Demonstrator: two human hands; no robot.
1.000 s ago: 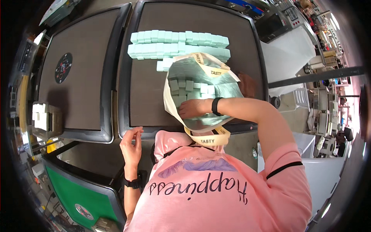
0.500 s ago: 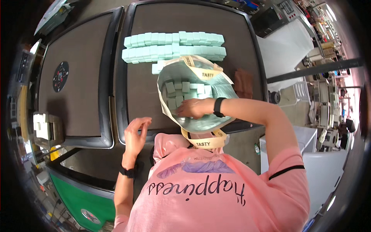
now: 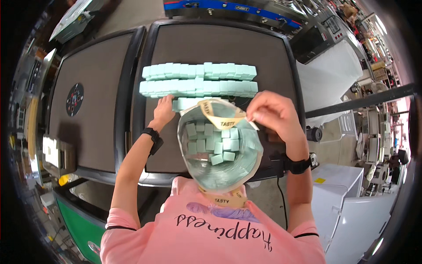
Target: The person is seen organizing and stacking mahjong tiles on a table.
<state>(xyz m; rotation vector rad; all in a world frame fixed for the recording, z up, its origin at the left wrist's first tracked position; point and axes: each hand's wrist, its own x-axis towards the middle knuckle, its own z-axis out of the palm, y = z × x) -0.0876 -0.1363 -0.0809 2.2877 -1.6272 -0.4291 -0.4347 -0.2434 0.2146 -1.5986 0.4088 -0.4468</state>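
Observation:
An insulated bag (image 3: 250, 152) with a foil lining and cream handles stands wide at its mouth in front of me. Pale green mahjong tiles (image 3: 210, 143) lie loose on its bottom. My right hand (image 3: 274, 112) pinches the bag's right rim beside the far handle. My left hand (image 3: 163, 111) reaches over the table to the left end of a short row of tiles (image 3: 180, 104), its fingers stretched out and close against it. The bag's rim hides part of that row. Beyond it run two long stacked rows of tiles (image 3: 176, 88).
The dark-topped table (image 3: 215, 39) has a raised black frame. Left of it stands a second table (image 3: 101, 83) with a round control disc (image 3: 74, 99). A box of white items (image 3: 56, 152) sits at its near left corner. White cabinets (image 3: 336, 189) stand at right.
My right hand has come out of the bag to its right rim. My left hand has moved forward to the short row. The bag sits lower in view, and the view has tipped up.

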